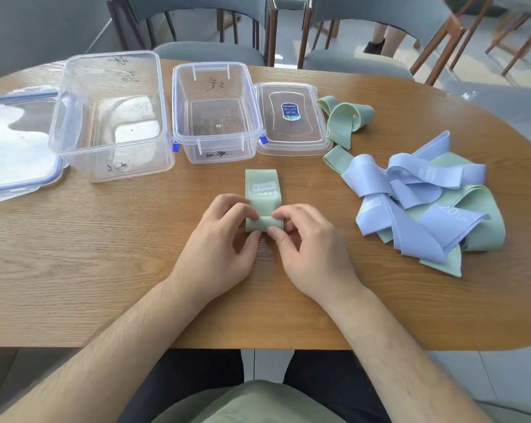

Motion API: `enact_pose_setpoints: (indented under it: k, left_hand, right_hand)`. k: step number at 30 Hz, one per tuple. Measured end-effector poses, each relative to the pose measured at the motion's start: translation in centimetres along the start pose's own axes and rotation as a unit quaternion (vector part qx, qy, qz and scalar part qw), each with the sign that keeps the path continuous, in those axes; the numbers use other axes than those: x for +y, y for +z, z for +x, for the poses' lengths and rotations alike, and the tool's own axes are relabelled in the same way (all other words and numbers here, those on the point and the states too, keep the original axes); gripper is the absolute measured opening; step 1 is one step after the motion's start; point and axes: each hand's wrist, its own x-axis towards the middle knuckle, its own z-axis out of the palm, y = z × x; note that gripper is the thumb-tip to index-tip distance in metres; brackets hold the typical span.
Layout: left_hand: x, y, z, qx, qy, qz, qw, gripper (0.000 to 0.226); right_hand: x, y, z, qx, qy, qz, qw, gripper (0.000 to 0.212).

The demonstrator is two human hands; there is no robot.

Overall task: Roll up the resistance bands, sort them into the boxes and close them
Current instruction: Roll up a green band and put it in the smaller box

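A green resistance band lies flat on the wooden table, its near end curled into a small roll. My left hand and my right hand both pinch that rolled end between thumb and fingers. Behind it stand two open clear boxes: a large one at the left and a smaller one in the middle. At the right lies a tangled pile of blue bands and green bands, with another loose green band farther back.
The large box's blue-rimmed lid lies at the far left. The small box's lid lies just right of it. Grey chairs stand along the table's far edge. A person's foot shows at the back right.
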Motion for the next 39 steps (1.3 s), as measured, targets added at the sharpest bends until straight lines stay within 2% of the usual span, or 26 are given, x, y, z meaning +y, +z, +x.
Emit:
enact_pose_setpoints:
  k: [6,11,15,25,27,29,34,39]
  left_hand:
    - [0.1,-0.2,0.1,0.004,-0.008,-0.024,1.0,0.017]
    - [-0.1,0.2,0.3,0.003,0.016,0.035,0.999,0.017]
    - [0.0,0.2,0.2,0.012,0.024,0.066,0.997,0.016]
    - [-0.2,0.2,0.5,0.032,0.006,0.049,0.998,0.021]
    - [-0.2,0.3,0.5,0.041,0.008,0.057,0.997,0.016]
    - [-0.4,0.5,0.4,0.03,0.0,0.07,0.997,0.022]
    - [-0.8,0.7,0.9,0.019,0.001,0.1,0.995,0.029]
    - [-0.7,1.0,1.3,0.042,0.001,0.121,0.992,0.029]
  right_hand:
    - [-0.1,0.3,-0.1,0.003,-0.007,0.008,1.0,0.02]
    - [-0.6,0.3,-0.1,0.009,-0.015,-0.011,1.0,0.019]
    - [-0.6,0.0,0.2,-0.001,-0.004,-0.009,1.0,0.019]
    - [-0.5,-0.2,1.1,0.022,0.037,0.014,0.999,0.009]
    - [-0.5,0.0,1.2,0.03,0.035,0.012,0.999,0.009]
    - [-0.5,0.1,1.1,0.033,0.033,0.008,0.999,0.011]
    - [-0.3,0.2,1.0,0.0,0.028,-0.018,0.999,0.03]
    - [-0.4,0.7,1.3,-0.008,0.035,-0.064,0.997,0.03]
